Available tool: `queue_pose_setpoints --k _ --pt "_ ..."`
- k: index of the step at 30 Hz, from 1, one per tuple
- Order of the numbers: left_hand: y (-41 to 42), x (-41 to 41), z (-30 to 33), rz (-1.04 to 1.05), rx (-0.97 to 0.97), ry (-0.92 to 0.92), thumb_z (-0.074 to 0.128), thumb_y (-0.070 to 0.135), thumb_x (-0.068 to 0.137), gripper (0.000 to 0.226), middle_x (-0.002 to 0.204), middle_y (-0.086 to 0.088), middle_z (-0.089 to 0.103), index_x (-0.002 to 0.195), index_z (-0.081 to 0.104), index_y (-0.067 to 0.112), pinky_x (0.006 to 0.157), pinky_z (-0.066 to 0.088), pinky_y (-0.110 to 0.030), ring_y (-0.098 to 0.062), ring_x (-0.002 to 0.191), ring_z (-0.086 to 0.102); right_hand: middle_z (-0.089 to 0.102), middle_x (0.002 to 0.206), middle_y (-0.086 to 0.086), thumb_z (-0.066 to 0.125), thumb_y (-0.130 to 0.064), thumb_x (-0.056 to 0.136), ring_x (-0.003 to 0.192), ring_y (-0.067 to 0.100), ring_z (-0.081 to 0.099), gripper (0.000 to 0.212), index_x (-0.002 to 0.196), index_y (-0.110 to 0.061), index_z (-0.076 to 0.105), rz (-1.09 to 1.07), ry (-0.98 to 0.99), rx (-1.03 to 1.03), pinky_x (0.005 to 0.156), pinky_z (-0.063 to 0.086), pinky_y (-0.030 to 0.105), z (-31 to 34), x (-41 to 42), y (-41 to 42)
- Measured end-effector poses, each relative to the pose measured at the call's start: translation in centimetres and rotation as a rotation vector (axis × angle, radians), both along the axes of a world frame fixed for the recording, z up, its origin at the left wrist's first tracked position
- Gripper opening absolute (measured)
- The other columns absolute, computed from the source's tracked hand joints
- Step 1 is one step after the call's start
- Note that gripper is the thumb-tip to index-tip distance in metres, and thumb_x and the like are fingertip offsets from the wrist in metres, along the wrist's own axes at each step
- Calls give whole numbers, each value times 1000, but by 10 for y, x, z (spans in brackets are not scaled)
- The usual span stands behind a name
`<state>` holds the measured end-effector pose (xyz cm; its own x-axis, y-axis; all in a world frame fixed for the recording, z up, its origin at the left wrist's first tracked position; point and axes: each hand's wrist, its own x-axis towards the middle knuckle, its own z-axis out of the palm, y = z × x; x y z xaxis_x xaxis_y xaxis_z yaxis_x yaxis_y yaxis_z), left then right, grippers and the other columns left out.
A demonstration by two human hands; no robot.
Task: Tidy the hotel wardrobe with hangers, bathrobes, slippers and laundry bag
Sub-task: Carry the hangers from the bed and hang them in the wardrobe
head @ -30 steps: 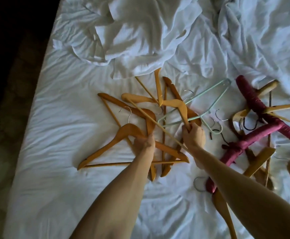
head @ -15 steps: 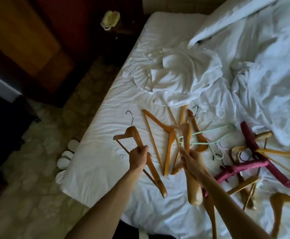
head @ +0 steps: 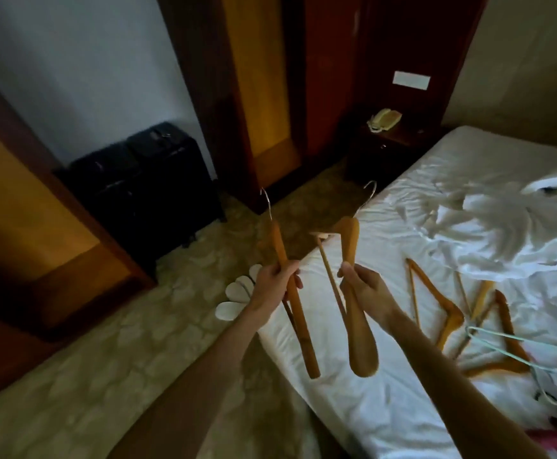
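Observation:
My left hand [head: 275, 286] grips a slim wooden hanger [head: 298, 313], held upright above the bed's corner with its metal hook at the top. My right hand [head: 365, 289] grips a broad wooden hanger [head: 361, 339] with a crossbar, also lifted off the bed. More wooden hangers [head: 449, 313] and a pale green wire hanger [head: 515, 346] lie on the white sheet to the right. A crumpled white bathrobe [head: 502, 233] sits further back on the bed. White slippers [head: 237, 293] lie on the floor by the bed corner.
The white bed [head: 386, 409] fills the right side. Black suitcases [head: 144, 187] stand against the wall on the left. A wooden door frame [head: 264, 94] rises ahead, beside a nightstand with a telephone [head: 385, 120]. Patterned carpet [head: 104, 359] covers the floor at left.
Both hands have lifted one hanger each off the bed and raised them. My view has swung left and up, from the bed towards the room, suitcases and door frame.

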<state>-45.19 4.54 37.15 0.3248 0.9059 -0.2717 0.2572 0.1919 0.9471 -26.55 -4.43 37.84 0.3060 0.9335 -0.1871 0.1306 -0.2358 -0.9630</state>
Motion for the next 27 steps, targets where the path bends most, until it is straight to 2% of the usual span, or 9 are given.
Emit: queue_pose_setpoints --k 3,7,11,13,15,18,20,23,27 --pt "9 -95 24 64 31 -55 56 38 101 33 69 -2 66 86 68 11 62 52 -23 -14 64 65 62 66 -3 47 -43 102 57 4 63 38 95 -11 67 113 -3 36 56 50 13 24 -86 24" --pt "21 -207 51 156 57 -172 58 34 101 32 70 -11 60 85 66 8 51 45 -20 -17 57 58 64 74 7 49 -47 100 67 17 66 46 98 -5 68 265 -16 77 62 56 19 51 -187 64" --pt "40 -291 76 283 86 -207 56 30 102 34 62 -11 50 84 62 1 43 37 -20 -12 43 49 60 75 9 49 -59 93 71 24 63 59 98 -2 65 414 -23 86 74 57 37 76 -271 107" --pt "53 -328 87 321 94 -214 56 31 102 34 62 -11 52 84 62 2 45 37 -21 -11 44 50 59 73 8 50 -59 94 68 25 61 57 95 -4 65 474 -23 91 75 54 42 85 -307 131" --pt "71 -363 94 364 98 -231 57 34 100 35 64 -9 58 83 64 4 50 42 -20 -12 50 54 56 68 4 49 -55 98 64 21 59 48 88 -11 65 523 -51 101 69 51 40 93 -342 159" --pt "112 -413 102 462 89 -311 61 31 98 29 69 -10 61 82 65 7 57 47 -24 -14 56 58 53 66 3 52 -54 98 60 18 54 56 89 0 63 571 -59 121 61 44 31 102 -392 210" --pt "148 -445 108 490 116 -291 62 34 96 30 69 -9 62 78 67 11 63 46 -28 -15 58 58 51 61 0 53 -55 97 53 11 52 61 91 6 61 607 -66 149 58 41 27 107 -425 252" --pt "212 -491 121 495 179 -255 63 44 90 34 68 -7 63 73 68 16 74 44 -37 -16 61 57 53 57 -3 54 -51 97 45 6 51 57 86 4 63 648 -63 188 53 41 21 122 -474 323" --pt "304 -545 153 531 273 -198 55 44 98 37 72 -8 62 79 68 14 76 43 -37 -15 64 57 56 57 -5 56 -51 97 50 7 55 50 81 -5 66 711 -39 256 60 44 25 156 -532 423"
